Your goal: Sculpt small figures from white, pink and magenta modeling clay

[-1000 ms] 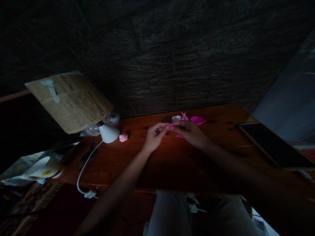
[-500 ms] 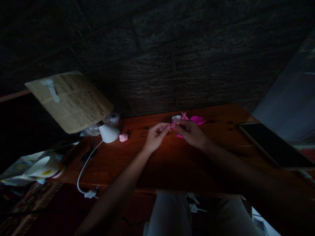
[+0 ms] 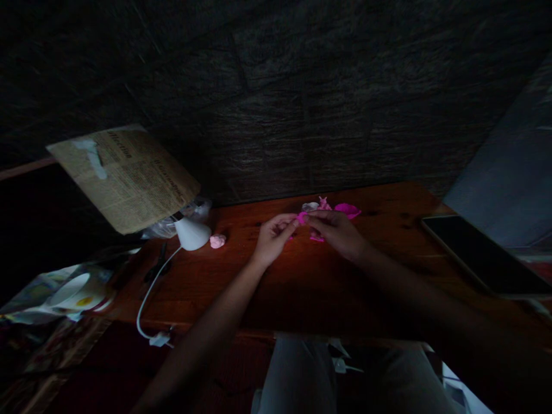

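A small bright pink piece [image 3: 301,218], crepe paper or soft clay by its look, is pinched between my two hands above the wooden table. My left hand [image 3: 273,234] grips its left side with thumb and forefinger. From the right, my right hand [image 3: 335,231] pinches the same piece, its fingertips partly hidden. Just behind the right hand lie a flat magenta piece [image 3: 347,210], a light pink shape with small prongs [image 3: 324,203] and a whitish crumpled thing [image 3: 309,207]. Another magenta scrap [image 3: 317,238] shows below the right fingers.
Left of my hands, a pale pink lump [image 3: 218,241] sits beside a lamp with a white base [image 3: 192,234] and newsprint shade [image 3: 125,175]. A dark-screened tablet or phone [image 3: 485,256] lies right. A white cup [image 3: 77,293] stands far left. The stone-patterned wall [image 3: 276,115] borders the table's back.
More of the bright pink piece shows between my fingertips now. My fingers have shifted slightly around it, while both hands stay in nearly the same place.
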